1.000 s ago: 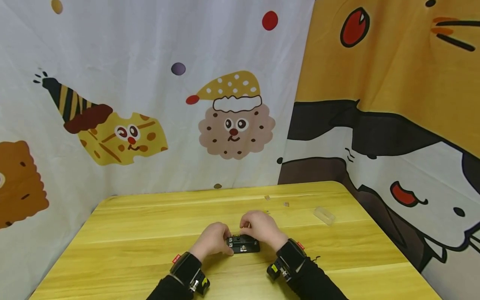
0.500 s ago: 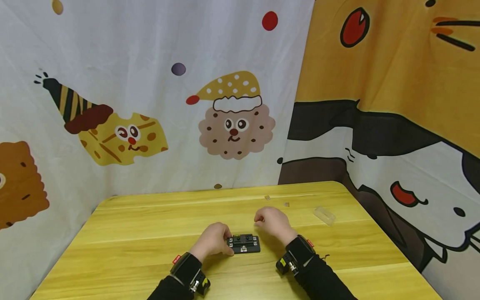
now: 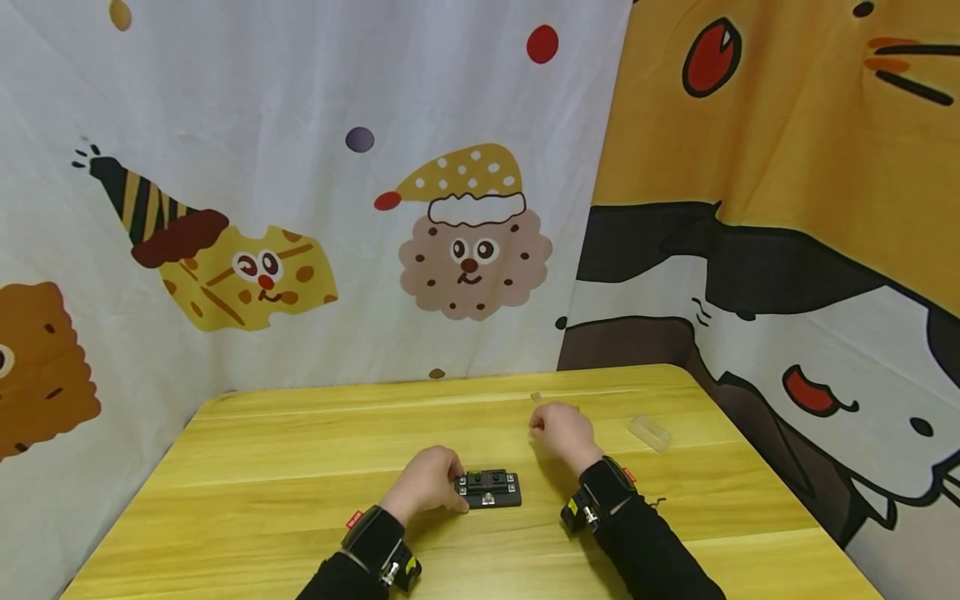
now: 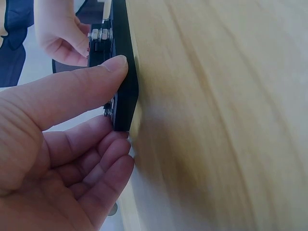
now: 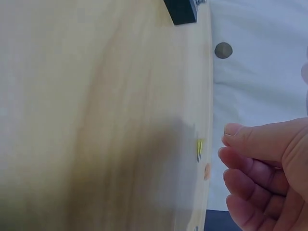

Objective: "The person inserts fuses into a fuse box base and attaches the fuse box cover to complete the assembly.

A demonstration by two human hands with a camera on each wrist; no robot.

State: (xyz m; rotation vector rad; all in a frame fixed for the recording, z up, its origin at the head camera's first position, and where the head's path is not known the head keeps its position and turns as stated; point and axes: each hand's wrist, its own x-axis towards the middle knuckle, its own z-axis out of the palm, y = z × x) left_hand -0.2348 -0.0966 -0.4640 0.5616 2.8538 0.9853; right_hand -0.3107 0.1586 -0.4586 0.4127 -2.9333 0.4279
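My left hand (image 3: 429, 482) grips the left end of a black base (image 3: 504, 501) with silver screw terminals, which lies on the table. In the left wrist view its thumb presses the near edge of the base (image 4: 126, 103), and the fingers curl by its end. My right hand (image 3: 567, 432) hovers over the table, beyond and right of the base. In the right wrist view, the right hand's thumb and fingers (image 5: 245, 130) are loosely bent, with nothing visible between them. Near them on the table lies a small yellow piece (image 5: 199, 148) with thin metal legs.
A clear plastic box (image 3: 650, 433) lies at the right of the wooden table (image 3: 285, 467). A small flat piece (image 3: 536, 397) lies near the back edge. Behind the table hangs a printed cloth (image 3: 300, 183).
My right hand has left the base and moved away to the back right, uncovering the base's right end. The left hand has stayed on the base.
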